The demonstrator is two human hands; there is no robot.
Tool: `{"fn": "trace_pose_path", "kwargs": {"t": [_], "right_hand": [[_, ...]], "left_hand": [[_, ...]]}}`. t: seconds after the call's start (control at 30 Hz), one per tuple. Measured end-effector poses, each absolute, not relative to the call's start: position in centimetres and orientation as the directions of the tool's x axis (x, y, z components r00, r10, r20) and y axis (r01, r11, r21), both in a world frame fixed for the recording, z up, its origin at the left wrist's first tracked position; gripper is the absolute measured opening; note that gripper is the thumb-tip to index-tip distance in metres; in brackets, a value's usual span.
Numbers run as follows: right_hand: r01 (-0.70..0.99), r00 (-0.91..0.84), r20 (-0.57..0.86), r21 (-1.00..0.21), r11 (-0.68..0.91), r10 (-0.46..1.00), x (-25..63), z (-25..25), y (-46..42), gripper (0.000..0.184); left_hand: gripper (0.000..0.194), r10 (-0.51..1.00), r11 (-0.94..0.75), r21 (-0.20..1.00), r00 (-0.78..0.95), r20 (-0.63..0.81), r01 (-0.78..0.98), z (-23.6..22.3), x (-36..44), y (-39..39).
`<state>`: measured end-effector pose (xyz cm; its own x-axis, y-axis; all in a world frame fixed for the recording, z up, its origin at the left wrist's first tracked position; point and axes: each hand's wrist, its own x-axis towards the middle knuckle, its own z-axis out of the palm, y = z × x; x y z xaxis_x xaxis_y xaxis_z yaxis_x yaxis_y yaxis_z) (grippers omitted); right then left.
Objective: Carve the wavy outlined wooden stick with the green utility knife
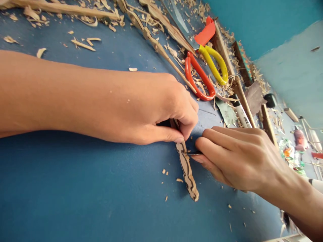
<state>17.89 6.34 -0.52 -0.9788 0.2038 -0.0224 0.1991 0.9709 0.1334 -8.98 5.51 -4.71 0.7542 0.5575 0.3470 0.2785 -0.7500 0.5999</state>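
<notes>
Well, from the head view, I see the person's left hand (174, 111) pinching a narrow, pale wooden strip with wavy black lines (187, 169) between thumb and fingers, pressing it near the blue tabletop (88, 188). Opposite, the right hand (234, 158) grips a thin, dark blade-like sliver (193, 154), mostly hidden, its tip meeting the strip. Beyond the hands lie scissors with one red and one yellow handle loop (210, 64), near a white, black-capped marker (242, 113).
</notes>
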Motion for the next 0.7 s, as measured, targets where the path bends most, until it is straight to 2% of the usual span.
{"fn": "trace_pose_path", "kwargs": {"t": [0.4,0.7], "right_hand": [[0.121,-0.984,-0.123,0.055,0.991,0.127,17.3,0.1,7.5,0.048],[0.212,-0.943,-0.280,-0.087,0.973,0.180,17.1,0.5,8.4,0.054]], "left_hand": [[0.019,0.539,-0.768,0.579,0.766,0.351,0.274,-4.6,-9.0,5.5],[0.023,0.541,-0.752,0.604,0.772,0.334,0.266,-4.8,-9.1,5.6]]}}
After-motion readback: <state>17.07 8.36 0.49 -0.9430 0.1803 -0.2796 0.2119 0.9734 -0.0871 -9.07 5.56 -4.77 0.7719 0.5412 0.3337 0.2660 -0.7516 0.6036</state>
